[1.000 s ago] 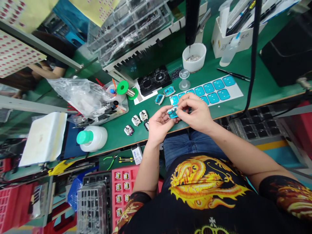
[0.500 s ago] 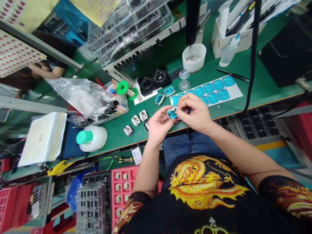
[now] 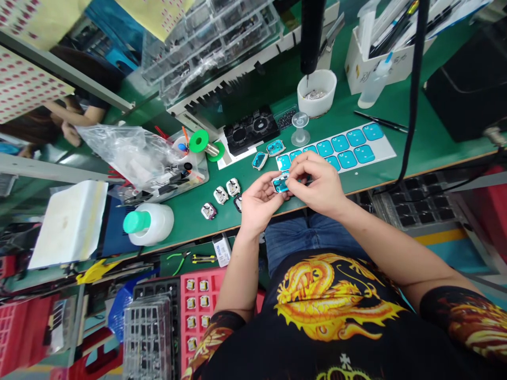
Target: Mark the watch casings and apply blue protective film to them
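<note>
My left hand [image 3: 259,203] is closed on the left side of a small rounded watch case [image 3: 280,183] with blue film in it. The thumb and fingers of my right hand [image 3: 315,179] pinch at the right edge of this case; the fingertips partly cover it. Just beyond my hands lies a white sheet of blue film stickers [image 3: 380,148], partly behind my right hand. Two similar cases with blue film [image 3: 259,160] rest behind my left hand. To its left are several pale cases [image 3: 221,195], and a dark one [image 3: 237,203] is half hidden by that hand.
A black screwdriver [image 3: 312,39] hangs over a white cup of small screws [image 3: 327,100]. Nearby stand a clear spool [image 3: 300,132] and tweezers [image 3: 382,122]. Further left are a solder reel [image 3: 198,141] and a green-capped bottle [image 3: 158,224]. A black cable [image 3: 414,105] hangs at the right.
My hands and the case stay almost where they were. The view has shifted very slightly. At the far left, another person's hand shows more than before.
</note>
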`<state>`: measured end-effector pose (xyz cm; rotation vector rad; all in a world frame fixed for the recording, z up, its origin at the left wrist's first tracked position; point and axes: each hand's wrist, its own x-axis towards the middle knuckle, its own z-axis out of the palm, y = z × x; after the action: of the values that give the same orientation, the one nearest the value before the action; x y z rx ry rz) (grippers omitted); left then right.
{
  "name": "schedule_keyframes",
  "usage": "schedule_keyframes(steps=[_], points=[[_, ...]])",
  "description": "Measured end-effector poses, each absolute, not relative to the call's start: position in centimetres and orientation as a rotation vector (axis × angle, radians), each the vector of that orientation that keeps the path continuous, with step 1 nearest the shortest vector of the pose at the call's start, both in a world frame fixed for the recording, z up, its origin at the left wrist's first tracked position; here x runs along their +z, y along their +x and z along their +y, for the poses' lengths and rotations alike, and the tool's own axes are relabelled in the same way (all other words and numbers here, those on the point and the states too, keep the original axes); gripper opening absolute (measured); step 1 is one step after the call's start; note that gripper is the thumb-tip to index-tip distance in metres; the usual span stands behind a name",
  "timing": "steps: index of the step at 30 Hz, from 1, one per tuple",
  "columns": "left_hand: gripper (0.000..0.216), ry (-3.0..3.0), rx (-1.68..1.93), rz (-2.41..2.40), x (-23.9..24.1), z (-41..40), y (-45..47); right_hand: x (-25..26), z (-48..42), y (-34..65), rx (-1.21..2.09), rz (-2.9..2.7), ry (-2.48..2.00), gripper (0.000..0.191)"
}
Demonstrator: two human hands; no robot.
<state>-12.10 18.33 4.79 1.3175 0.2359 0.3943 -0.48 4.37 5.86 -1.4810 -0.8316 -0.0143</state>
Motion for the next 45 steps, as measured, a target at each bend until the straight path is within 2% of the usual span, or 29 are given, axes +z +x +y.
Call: schedule_keyframes(steps=[45], points=[[0.048,1.367,0.386,0.215,4.49,18.64,-12.27,5.77,4.52,-0.33,-0.019,-0.846,-1.49,0.013]])
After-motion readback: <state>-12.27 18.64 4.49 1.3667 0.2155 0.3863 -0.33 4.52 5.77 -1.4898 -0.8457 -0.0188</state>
